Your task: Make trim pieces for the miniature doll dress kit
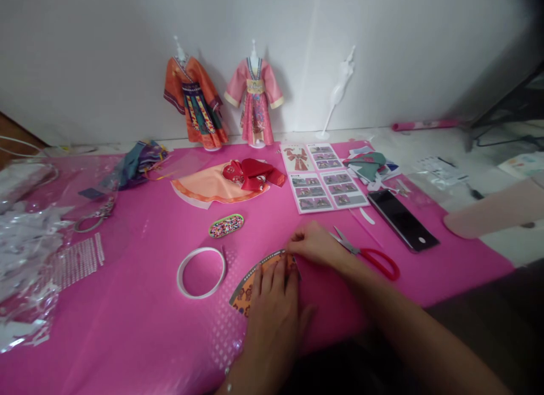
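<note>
“Orange patterned fabric piece [243, 296], so where's it at?”

“Laid on the pink table cover [140, 332], pretty much under the left hand [272, 313]. Its fingers are stretched out, slightly spread and pressed flat on the print, nothing gripped.”

“And the right hand [312, 245]?”

“Fingertips bunched together at the upper end of the dotted grey trim [259, 265]. Can't be told whether anything's actually pinched.”

“What's nearby?”

“Red-handled scissors [380, 263] are lying just beside the right wrist, blades parted. A white ribbon coil [180, 277] is left of the fabric, with an oval bead tray [226, 226] above it. Farther out, red fabric pieces [255, 174] are heaped on a peach skirt panel [199, 190], near the printed instruction sheet [308, 188]. Two robed mannequins [255, 109] and a bare one [340, 86] are stood by the wall.”
</note>
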### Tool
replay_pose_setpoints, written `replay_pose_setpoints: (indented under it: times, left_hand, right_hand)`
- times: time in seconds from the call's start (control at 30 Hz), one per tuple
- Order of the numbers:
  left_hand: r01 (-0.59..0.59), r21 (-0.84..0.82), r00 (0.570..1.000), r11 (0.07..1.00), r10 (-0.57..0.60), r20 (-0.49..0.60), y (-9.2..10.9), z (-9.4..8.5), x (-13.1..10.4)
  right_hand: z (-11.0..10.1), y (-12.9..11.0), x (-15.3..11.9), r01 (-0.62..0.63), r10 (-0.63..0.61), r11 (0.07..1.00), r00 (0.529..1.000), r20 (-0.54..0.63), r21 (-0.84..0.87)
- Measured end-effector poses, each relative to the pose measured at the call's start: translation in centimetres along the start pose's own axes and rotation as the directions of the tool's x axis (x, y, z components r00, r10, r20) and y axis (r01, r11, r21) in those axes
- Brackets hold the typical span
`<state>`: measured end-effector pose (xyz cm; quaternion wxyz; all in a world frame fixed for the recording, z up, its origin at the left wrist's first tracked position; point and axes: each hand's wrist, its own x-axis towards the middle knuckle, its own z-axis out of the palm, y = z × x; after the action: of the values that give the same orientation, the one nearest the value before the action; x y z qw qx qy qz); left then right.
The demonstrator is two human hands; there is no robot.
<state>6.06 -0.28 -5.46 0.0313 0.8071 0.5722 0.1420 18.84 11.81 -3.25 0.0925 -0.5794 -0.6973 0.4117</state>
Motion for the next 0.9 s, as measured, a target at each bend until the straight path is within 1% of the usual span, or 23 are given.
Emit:
replay_pose_setpoints:
  times: [0.23,0.67,0.9]
  left_hand:
    - [-0.01,0.03,1.0,1.0,0.009,0.015,0.02,-0.02,-0.07]
    - [-0.012,-0.018,1.0,1.0,0.012,0.003,0.02,0.06,0.06]
    - [-0.022,-0.023,1.0,1.0,0.021,-0.021,-0.03,0.2,0.0]
  right_hand:
    - [0.22,-0.36,-0.27,-0.002,0.001,1.0,0.998,-0.058,-0.016]
    - [0.34,-0.17,-0.01,0.017,-0.018,1.0,0.999,-0.045,-0.017]
    - [0.34,-0.29,-0.03,0.021,-0.022,0.999,0.999,-0.039,-0.026]
